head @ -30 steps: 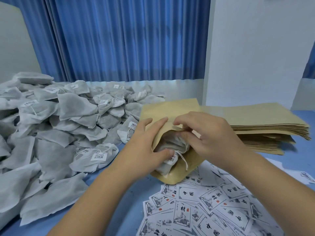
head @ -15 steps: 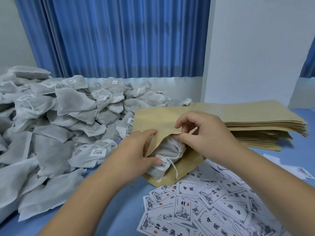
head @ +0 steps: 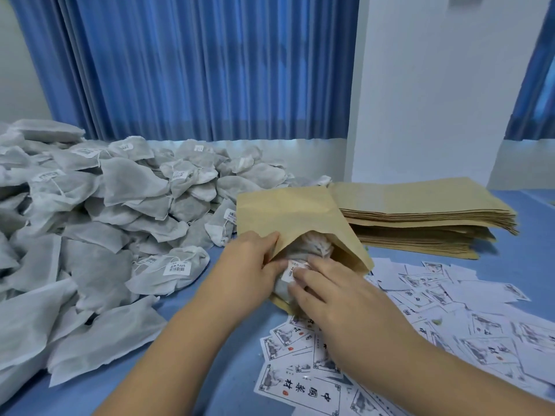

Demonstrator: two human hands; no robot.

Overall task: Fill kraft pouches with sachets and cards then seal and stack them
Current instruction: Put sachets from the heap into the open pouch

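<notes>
- Your left hand [head: 252, 262] is pinching the left lip of the kraft pouch [head: 288, 211], with the fingers curled round the edge. Your right hand [head: 339, 298] isn't gripping anything. Its fingers lie fairly flat and close together, pressing on the sachet [head: 312, 249] right at its tag [head: 290, 270].
- What's new: a second ago the right hand was up at the pouch's 12 o'clock lip holding the mouth open. Now it's dropped to the 6 o'clock side and is shoving.
- The sachet's gone deeper too, and only the tag end and a bit of fabric poke out now.
- The pouch has swung, so its mouth faces you at 6 and its closed end points to 12.
- So the stuffing step looks nearly done, I'd say. A card is probably next, and the cards [head: 303, 394] are scattered from 4 to 6 o'clock, right by the pouch. It's not sealed yet.
- The sachet pile [head: 99, 211] sits at 9 o'clock and the empty pouch stack [head: 420, 217] at 2.
</notes>
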